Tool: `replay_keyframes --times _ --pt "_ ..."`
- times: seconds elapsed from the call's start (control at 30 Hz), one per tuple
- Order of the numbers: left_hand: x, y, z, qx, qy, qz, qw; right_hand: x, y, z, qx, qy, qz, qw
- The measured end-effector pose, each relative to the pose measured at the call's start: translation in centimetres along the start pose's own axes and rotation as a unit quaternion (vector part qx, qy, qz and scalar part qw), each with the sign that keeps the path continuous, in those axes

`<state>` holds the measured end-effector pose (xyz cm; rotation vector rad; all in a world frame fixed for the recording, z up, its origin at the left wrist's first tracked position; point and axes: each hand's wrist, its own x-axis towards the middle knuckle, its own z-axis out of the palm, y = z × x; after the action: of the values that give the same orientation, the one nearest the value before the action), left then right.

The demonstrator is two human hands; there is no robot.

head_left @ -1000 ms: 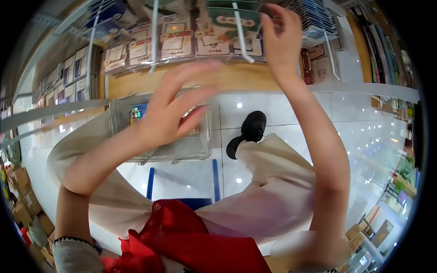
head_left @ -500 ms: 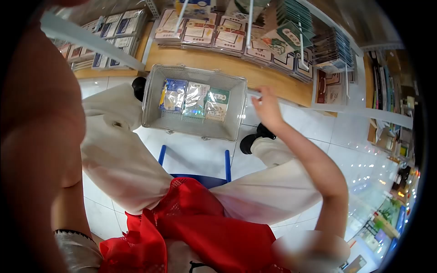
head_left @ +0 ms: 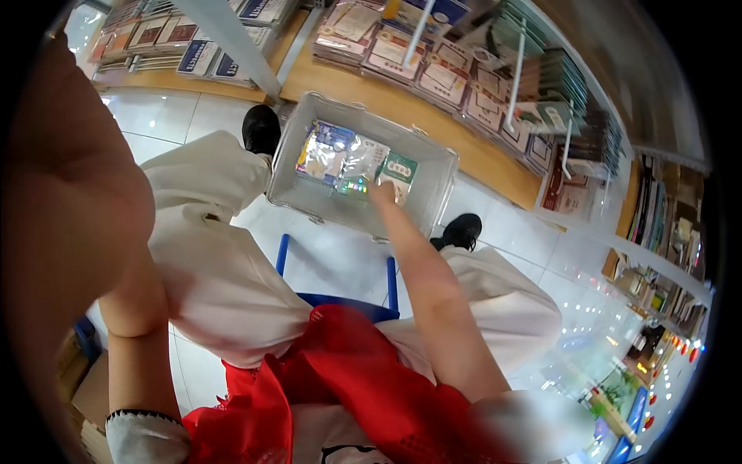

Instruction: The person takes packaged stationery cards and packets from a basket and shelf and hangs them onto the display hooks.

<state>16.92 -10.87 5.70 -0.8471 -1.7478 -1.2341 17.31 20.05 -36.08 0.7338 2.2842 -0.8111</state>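
Observation:
A silver wire-mesh basket [head_left: 282, 185] sits on the floor between my feet. Three flat packets in clear shiny wrapping lie side by side in it: a blue one [head_left: 325, 151], a whitish one [head_left: 366, 158] and a green and white one [head_left: 399, 168]. My right hand [head_left: 382, 193] reaches down into the basket, at the lower edges of the whitish and green packets. Its fingers are small and partly hidden, so a grip cannot be made out. Very near the camera, my left hand [head_left: 85, 178] fills the left side, blurred, its fingers out of clear view.
Low wooden shelving [head_left: 479, 166] runs behind the basket, carrying stacks of wrapped packets [head_left: 394, 54] behind white metal hooks. A white post [head_left: 232, 42] stands at upper left. Blue stool legs [head_left: 392, 282] show beneath me. Bookshelves [head_left: 657, 209] are at the right.
My right hand has moved from beside the basket's right end into it, over the packets. The view has turned, so basket and shelving appear tilted. My left hand remains close to the camera.

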Motion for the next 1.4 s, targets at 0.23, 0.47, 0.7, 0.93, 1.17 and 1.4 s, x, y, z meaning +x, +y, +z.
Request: replay_keyframes --times 0.23,0.47,0.7,0.93,1.17,1.4 --pt "-1.3 -0.6 -0.7 -0.006 0.019 -0.026 0.999 0.6 2.6 2.7 -0.048 0.053 -0.011 0.997" --pt "1.6 -4.1 3.0 -0.071 0.011 -0.017 0.997 0.2 3.7 0.3 -0.024 0.076 -0.108 0.991" --pt "2.1 -5.3 8.4 0.035 -0.222 -0.012 0.974 -7.6 -2.4 -14.6 -0.155 0.086 -0.261 0.949" --pt "-2.8 -2.1 17.9 0.015 -0.357 -0.097 0.929 -21.3 -9.4 -28.6 0.023 0.094 -0.474 0.875" --pt "-1.1 2.0 22.2 -0.19 -0.395 -0.462 0.771 -20.8 -8.7 -34.3 0.362 -0.015 -0.484 0.797" --pt "-0.3 1.4 24.0 -0.226 -0.283 -0.528 0.768 -18.9 -7.1 -34.9 0.391 -0.126 -0.435 0.801"
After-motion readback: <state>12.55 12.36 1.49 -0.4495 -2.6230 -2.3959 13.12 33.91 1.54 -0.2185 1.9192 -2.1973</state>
